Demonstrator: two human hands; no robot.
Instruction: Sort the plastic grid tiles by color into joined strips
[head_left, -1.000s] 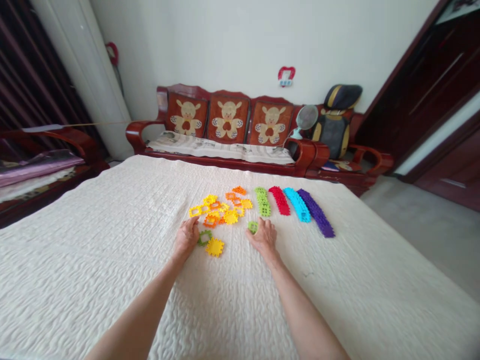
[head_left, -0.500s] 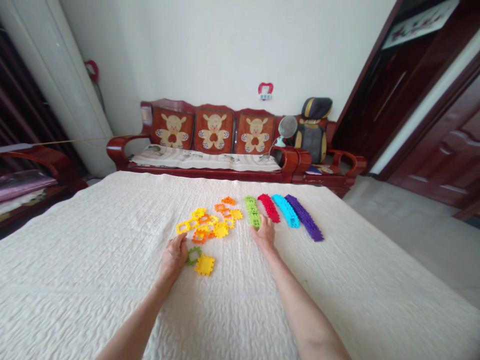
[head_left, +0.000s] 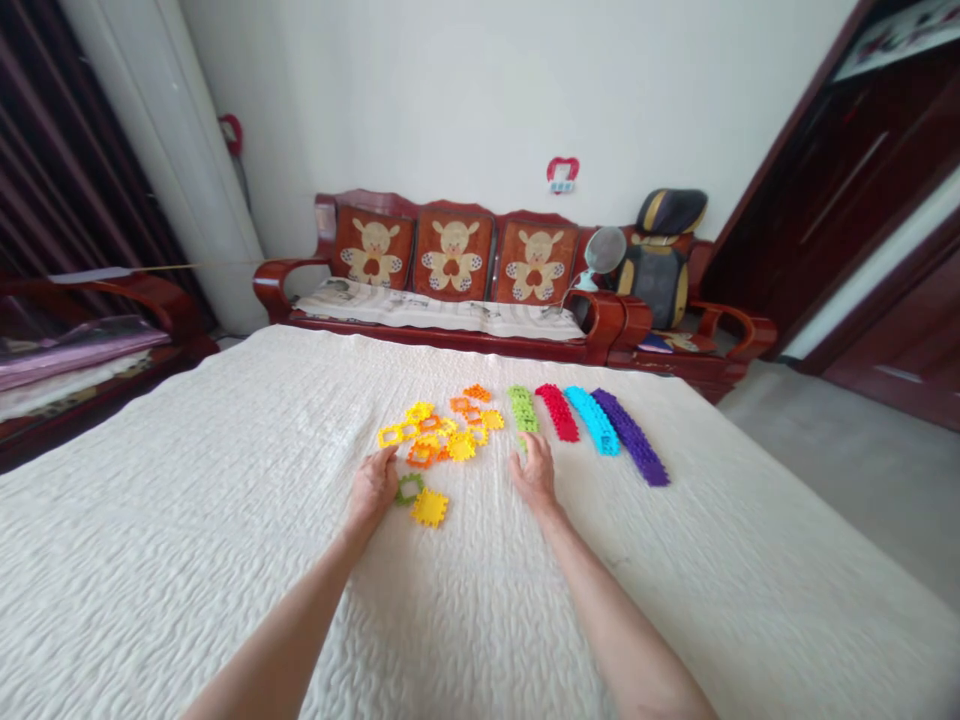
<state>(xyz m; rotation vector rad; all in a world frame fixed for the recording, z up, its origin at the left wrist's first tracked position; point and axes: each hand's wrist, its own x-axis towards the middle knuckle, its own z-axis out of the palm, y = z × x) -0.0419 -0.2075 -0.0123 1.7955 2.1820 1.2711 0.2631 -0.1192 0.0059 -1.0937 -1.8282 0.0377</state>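
Green row (head_left: 522, 405), head view: lies toward the far edge of the quilted cover (head_left: 187, 520), right hand (head_left: 535, 472) at its near end; left hand (head_left: 375, 487) beside a green frame (head_left: 409, 488). Whether either hand's fingers are apart or clamped cannot be told. Sideways fingertip pressure could skew the row's pieces.

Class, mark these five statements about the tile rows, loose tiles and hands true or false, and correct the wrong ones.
1. The right hand is at the near end of the green row. True.
2. The red row lies between the blue row and the purple row. False: it lies between the green row and the blue row.
3. The nearest tile is yellow. True.
4. The left hand is beside the red row. False: it is beside a loose green tile.
5. The purple row is furthest right. True.
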